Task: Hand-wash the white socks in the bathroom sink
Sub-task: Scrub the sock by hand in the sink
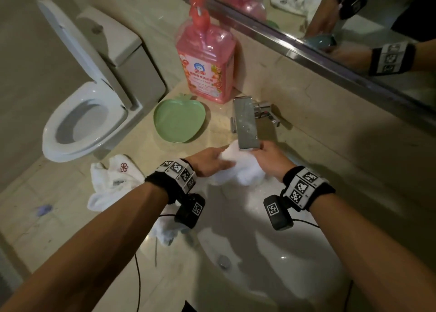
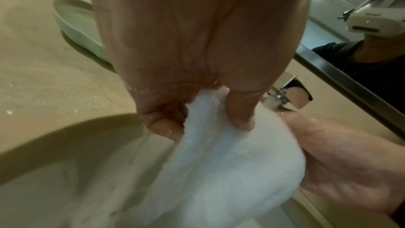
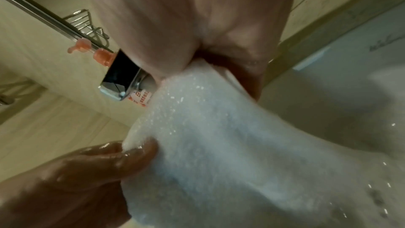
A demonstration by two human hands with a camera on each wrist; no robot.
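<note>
both hands on one sock under the faucet

right now the left hand [image 1: 207, 161] and the right hand [image 1: 271, 160] grip the same white sock [image 1: 238, 168] between them, over the back of the sink [image 1: 259, 252] and just below the mouth of the square chrome faucet [image 1: 246, 123]. the left wrist view shows the left thumb pressed into the cloth with the fingers [image 2: 166, 127] curled behind it, so the sock's upper edge is pinched and the rest hangs down from the palm. the right wrist view shows the right hand closed on the other side of the same edge, the wet fabric bunched out of its fist and sparkling with droplets. the two hands lie close, with the sock filling the gap between them; its lower end droops toward the basin.

more white socks [image 1: 113, 182] lie in a loose heap on the desk [image 1: 59, 217] left of the sink, one with a small red flower mark, and another crumpled white piece [image 1: 165, 232] rests at the sink's left rim, under the left wrist. behind them on the desk sit a green apple-shaped dish [image 1: 179, 120] and a pink pump bottle [image 1: 206, 59]. a toilet [image 1: 82, 113] with its lid raised stands beyond the desk's left end, and a mirror [image 1: 330, 17] runs along the wall.
</note>
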